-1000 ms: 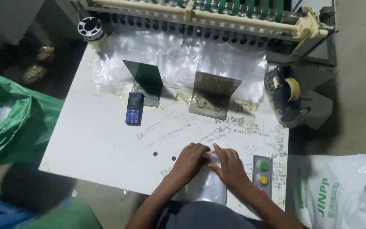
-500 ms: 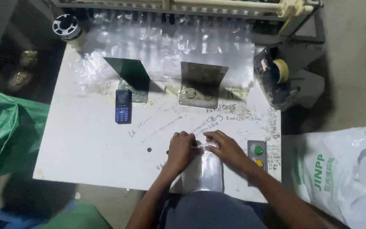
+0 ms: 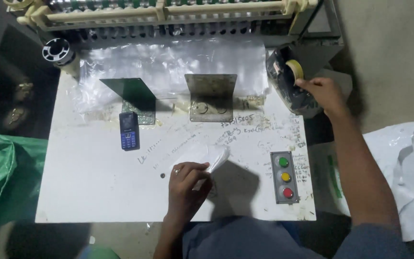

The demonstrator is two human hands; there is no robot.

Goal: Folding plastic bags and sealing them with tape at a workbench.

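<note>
Resting near the front edge of the white worktable [image 3: 97, 192], the left hand [image 3: 185, 184] is seen with its fingers curled closed around the near end of a folded white packet [image 3: 214, 160]. The packet is lifted off the surface at its far end and tilted up and to the right, apparently pinned in place by the grip so that it stays folded while the other hand is busy; a shadow is cast beneath it to the right.

The right hand [image 3: 324, 93] is stretched well away to the far right corner, where a tape roll [image 3: 294, 69] sits on a dark dispenser [image 3: 288, 91]. Its fingertips are closed loosely at the roll's edge; whether tape is actually pinched cannot be told.

Other items noted:
- A dark mobile phone [image 3: 129, 130] is laid flat left of centre, clear of the working area.
- Two upright angled plates, one green [image 3: 132, 93] and one bare metal [image 3: 211, 96], are fixed side by side, probably as stops.
- A three-button control box [image 3: 284, 176] (green, yellow, red) is mounted at the right front, within easy reach.
- Clear plastic sheeting [image 3: 168, 62] is spread under the machine rack [image 3: 159, 12] at the back.
- A green bag [image 3: 3, 172] lies left of the table, a white sack [image 3: 408, 177] right.
</note>
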